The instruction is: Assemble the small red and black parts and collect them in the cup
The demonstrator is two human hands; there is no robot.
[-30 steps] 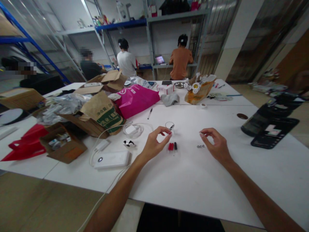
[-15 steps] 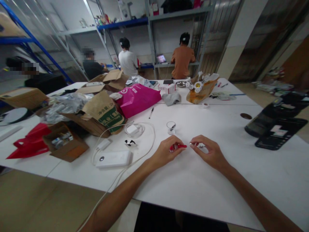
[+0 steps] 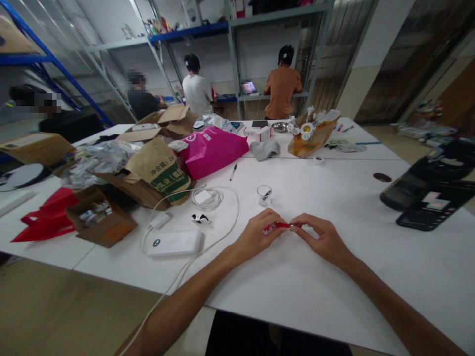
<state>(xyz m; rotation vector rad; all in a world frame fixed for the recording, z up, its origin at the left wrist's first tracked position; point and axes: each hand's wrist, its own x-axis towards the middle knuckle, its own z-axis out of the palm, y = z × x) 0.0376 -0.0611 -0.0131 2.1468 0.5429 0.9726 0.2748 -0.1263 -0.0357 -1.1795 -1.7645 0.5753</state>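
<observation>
My left hand (image 3: 259, 231) pinches a small, slim red object (image 3: 282, 225) whose tip points to the right. Fingers curled, my right hand (image 3: 323, 237) closes on a tiny shiny piece (image 3: 292, 226) at that red tip; its exact kind is too small to tell. The fingertips of both hands nearly meet over the white table (image 3: 297, 291). Just beyond them stands a small clear cup (image 3: 269, 199) with something dark inside. To the left of my left hand lies a small black-and-white object (image 3: 200, 218).
A white power bank (image 3: 174, 244) and looped white cable (image 3: 218, 201) lie left. Behind are a pen (image 3: 233, 171), a pink bag (image 3: 215, 151) and cardboard boxes (image 3: 107, 235). A phone (image 3: 434, 207) leans at the right. Several people sit farther back.
My right hand has moved slightly left, bringing its shiny piece up against the tip of the red object. My left hand has hardly moved.
</observation>
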